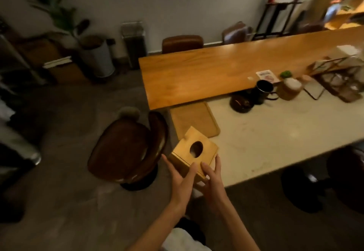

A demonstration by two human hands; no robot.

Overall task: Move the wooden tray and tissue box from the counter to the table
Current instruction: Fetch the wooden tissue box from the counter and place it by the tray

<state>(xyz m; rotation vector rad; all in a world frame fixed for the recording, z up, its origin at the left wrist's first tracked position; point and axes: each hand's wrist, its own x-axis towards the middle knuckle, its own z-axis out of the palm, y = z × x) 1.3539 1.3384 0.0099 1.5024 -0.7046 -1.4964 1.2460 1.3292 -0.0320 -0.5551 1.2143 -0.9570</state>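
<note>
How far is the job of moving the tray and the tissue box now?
Apparently done: the wooden tray lies flat on the pale table, beside the long wooden counter. In hand: the left hand and right hand hold the tissue box over the table's near corner. Left: setting the box down.

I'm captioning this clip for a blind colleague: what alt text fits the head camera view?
Two bare hands, left hand and right hand, hold a wooden tissue box at the corner of a pale table. A flat wooden tray lies just beyond it, with a brown chair to the left.
</note>
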